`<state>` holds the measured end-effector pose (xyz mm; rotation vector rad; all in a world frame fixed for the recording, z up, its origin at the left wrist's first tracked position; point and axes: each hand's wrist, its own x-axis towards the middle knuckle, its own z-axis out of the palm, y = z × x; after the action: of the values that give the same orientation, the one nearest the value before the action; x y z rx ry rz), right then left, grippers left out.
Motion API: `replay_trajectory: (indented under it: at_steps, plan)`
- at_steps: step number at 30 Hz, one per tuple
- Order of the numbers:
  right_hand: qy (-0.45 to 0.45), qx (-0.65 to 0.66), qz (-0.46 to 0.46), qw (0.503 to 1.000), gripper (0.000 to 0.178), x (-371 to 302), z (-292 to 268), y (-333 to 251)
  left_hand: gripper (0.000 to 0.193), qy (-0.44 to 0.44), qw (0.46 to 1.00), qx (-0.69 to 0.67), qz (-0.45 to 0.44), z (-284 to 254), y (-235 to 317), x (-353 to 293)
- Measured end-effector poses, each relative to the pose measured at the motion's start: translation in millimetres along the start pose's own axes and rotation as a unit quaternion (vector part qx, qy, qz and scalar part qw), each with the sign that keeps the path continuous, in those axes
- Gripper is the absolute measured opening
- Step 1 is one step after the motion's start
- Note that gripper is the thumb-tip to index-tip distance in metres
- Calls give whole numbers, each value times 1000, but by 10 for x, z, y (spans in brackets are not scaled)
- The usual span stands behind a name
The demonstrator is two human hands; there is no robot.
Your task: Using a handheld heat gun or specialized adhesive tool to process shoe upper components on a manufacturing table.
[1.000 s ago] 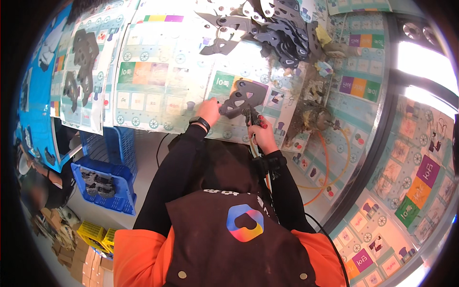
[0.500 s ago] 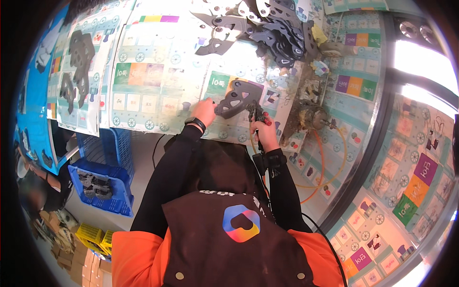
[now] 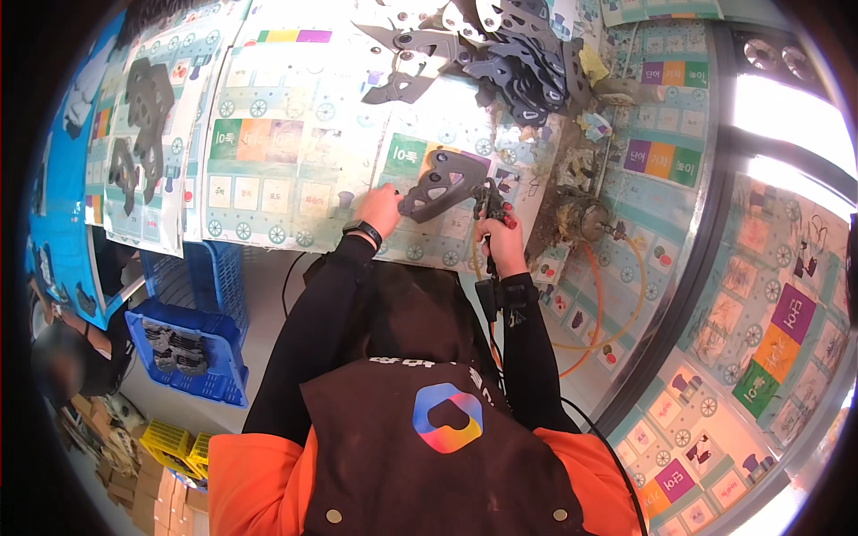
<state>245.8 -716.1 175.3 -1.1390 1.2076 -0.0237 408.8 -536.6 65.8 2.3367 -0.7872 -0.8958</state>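
My left hand (image 3: 379, 211) pinches the near left end of a dark grey moulded plastic part (image 3: 461, 170) with several cut-out holes, over the paper-covered table. Closed around a small dark spray gun (image 3: 489, 202) with red bits is my right hand (image 3: 506, 245). The gun's front points away from me, just right of the part's right edge. A thin yellowish hose (image 3: 645, 277) loops at the right; the gun's lower end is partly hidden by my fingers. Farther back lies a heap of similar dark plastic parts (image 3: 523, 71).
More grey parts (image 3: 147, 107) lie on the table's left side. A grimy round metal pot (image 3: 585, 217) stands by the right edge, with an orange hose (image 3: 598, 295) near it. Blue crates (image 3: 192, 344) and yellow crates (image 3: 167, 444) are below left. Another person (image 3: 98, 357) is at far left.
My right hand has shifted slightly right with the spray gun, opening a small gap beside the part. My left hand keeps its hold on the part, nearly still.
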Motion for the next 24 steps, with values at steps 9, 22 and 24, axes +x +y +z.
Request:
replay_trajectory:
  at_steps: [9, 22, 24]
  plan:
    - [9, -9, -10, 1000, 21, 61, 21, -23, 24, -6, 1000, 6, -14, -20, 22, -5]
    - [-26, -12, -17, 999, 23, 38, 167, -47, 22, -2, 1000, 2, -14, 20, -1, -4]
    - [-31, -7, -10, 999, 23, 31, 168, -46, 22, 0, 1000, 1, -13, 28, -9, 0]
